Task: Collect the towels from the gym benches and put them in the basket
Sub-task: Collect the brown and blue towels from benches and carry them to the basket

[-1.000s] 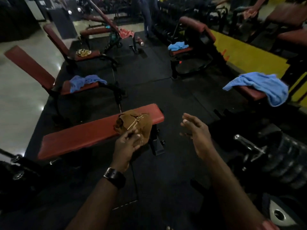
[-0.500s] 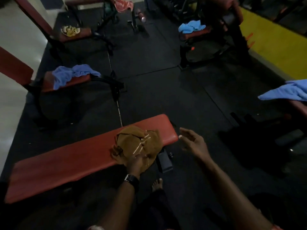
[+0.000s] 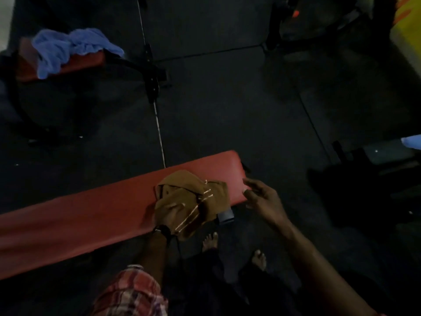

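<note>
Towels: one brown towel (image 3: 196,199) gripped by left hand (image 3: 169,212), one blue towel (image 3: 68,49) behind; right hand (image 3: 262,197) spread empty.

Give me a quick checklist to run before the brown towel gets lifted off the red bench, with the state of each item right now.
1. Left hand on the brown towel: ok, its fingers lie on the cloth near the bench's front edge.
2. Grip closed on the towel: cannot tell, the fingers look spread over the cloth rather than bunched.
3. Right hand free to help: ok, it is open and empty, beside the towel at the end of the red bench.
4. Towel free of snags: cannot tell, part of it hangs over the front edge.
5. Basket within reach: cannot tell, none is in view.
6. Towels left to collect: not ok, a blue towel lies on the far bench.
</note>
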Demonstrator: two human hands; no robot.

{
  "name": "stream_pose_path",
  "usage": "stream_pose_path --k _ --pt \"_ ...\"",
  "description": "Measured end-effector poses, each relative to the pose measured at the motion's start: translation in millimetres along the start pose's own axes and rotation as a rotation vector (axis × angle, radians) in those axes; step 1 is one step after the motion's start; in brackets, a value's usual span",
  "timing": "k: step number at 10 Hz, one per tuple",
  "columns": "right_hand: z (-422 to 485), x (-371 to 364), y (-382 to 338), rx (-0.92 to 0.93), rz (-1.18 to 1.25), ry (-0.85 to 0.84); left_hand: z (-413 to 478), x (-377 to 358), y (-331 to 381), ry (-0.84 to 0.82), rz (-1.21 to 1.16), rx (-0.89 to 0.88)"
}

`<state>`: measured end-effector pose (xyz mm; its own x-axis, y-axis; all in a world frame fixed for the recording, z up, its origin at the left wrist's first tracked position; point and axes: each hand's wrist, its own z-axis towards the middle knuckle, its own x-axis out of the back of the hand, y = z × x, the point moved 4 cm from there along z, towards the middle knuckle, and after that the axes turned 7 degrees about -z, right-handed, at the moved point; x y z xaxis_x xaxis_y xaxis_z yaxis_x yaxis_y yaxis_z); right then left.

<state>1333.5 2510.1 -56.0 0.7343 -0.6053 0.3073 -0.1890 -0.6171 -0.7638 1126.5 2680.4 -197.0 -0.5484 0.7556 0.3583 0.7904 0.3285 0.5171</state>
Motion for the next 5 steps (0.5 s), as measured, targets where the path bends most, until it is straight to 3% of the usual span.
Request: stream_pose_path --k 3,5 --pt "24 77 -24 0.110 0.063 0.013 -61 -54 95 0.214 -0.389 -0.041" --pt "43 177 -28 0.159 0.164 -0.004 -95 -139 183 0.158 -0.420 -0.224"
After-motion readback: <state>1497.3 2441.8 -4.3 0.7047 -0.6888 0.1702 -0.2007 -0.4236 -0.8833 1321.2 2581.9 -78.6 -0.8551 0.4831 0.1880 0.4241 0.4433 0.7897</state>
